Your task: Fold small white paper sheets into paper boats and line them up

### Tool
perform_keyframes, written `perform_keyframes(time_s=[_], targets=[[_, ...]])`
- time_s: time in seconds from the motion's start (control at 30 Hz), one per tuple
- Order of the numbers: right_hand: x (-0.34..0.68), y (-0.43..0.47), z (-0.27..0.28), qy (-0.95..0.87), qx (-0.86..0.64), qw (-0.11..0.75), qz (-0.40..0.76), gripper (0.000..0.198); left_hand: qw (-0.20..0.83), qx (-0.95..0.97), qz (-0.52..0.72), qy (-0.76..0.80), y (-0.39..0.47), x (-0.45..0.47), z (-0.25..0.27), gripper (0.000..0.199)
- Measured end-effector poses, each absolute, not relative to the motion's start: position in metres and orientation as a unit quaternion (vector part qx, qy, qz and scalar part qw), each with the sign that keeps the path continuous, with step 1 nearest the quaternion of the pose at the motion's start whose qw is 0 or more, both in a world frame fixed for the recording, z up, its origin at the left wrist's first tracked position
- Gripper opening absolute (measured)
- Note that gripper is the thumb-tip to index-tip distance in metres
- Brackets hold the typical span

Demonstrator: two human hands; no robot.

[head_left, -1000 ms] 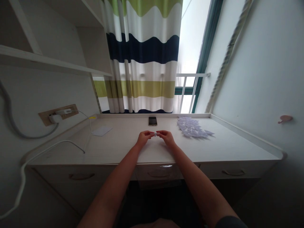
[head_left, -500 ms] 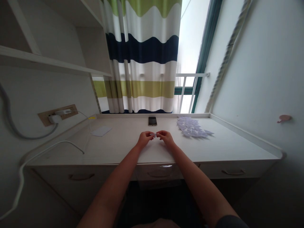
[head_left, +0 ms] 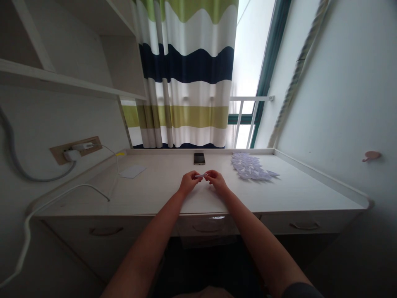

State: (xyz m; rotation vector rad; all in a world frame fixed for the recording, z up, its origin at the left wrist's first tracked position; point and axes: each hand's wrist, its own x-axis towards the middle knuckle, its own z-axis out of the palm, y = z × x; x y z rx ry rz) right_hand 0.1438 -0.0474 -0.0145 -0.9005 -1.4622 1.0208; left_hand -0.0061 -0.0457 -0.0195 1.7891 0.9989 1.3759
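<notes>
White paper piece [head_left: 200, 176]: holding it over the middle of a pale desk [head_left: 149, 194], between both hands. Facing a curtain [head_left: 201, 95] striped in green, white and navy, with a window [head_left: 252, 49] and a white railing [head_left: 252, 98] showing to its right. Looking across at a phone [head_left: 199, 158] lying flat beyond the hands, a pile of folded papers [head_left: 249, 167] spreading to the right, and flat paper [head_left: 132, 171] lying to the left, near a wall socket [head_left: 76, 149] and a white cable [head_left: 83, 185]. Stretching both bare forearms [head_left: 161, 223] forward, converging over the desk. Turning the hands toward each other, pinching one end between thumb and fingertips of the left hand [head_left: 188, 183], and pinching the other with the right hand [head_left: 216, 181], curling its remaining fingers.
</notes>
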Motion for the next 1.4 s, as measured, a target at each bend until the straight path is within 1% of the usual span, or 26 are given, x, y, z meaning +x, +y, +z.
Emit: perform_keyframes(time_s=[0.1,0.2,0.3,0.47,0.8,1.03,1.4], targets=[[0.144,-0.048,-0.014,-0.621,-0.375,0.540,0.427,0.019,0.332,0.695,0.506,0.389,-0.048,-0.005,-0.018,0.016],[0.145,-0.046,-0.015,-0.609,-0.370,0.551,0.434,0.019,0.369,0.706,0.471,0.379,-0.052,-0.004,-0.016,0.026],[0.145,-0.045,-0.017,-0.594,-0.361,0.563,0.446,0.019,0.393,0.691,0.470,0.383,-0.053,-0.003,-0.015,0.032],[0.144,-0.046,-0.017,-0.594,-0.360,0.564,0.446,0.021,0.411,0.672,0.481,0.385,-0.052,-0.003,-0.015,0.032],[0.143,-0.045,-0.019,-0.616,-0.353,0.548,0.443,0.027,0.460,0.639,0.501,0.360,-0.047,-0.003,-0.020,0.036],[0.144,-0.039,-0.025,-0.640,-0.346,0.543,0.419,0.030,0.492,0.613,0.501,0.362,-0.049,-0.005,-0.016,0.037],[0.144,-0.034,-0.031,-0.671,-0.354,0.545,0.358,0.024,0.490,0.608,0.510,0.362,-0.048,-0.004,-0.016,0.034]])
